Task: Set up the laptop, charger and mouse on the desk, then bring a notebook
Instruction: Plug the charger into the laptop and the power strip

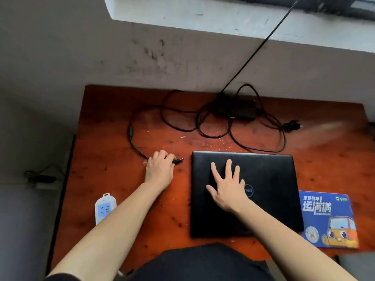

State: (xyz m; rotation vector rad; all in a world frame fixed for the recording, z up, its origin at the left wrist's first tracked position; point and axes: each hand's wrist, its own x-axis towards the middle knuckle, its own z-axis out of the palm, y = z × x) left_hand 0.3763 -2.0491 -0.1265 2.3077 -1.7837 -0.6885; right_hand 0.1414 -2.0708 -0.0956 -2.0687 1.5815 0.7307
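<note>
Now my left hand (160, 171) pinches the thin black charger plug (178, 161), aimed at the shut black laptop (263, 191); my right hand (228, 189) lies open, holding it steady on the reddish wooden bench (113, 138).

Reddish wooden desk (113, 179) against a scuffed grey wall (101, 57) — pale windowsill (203, 21) above.

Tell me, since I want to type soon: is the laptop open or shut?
Shut. The laptop lies flat on the desk, lid down and logo up, with the right hand spread on it.
</note>
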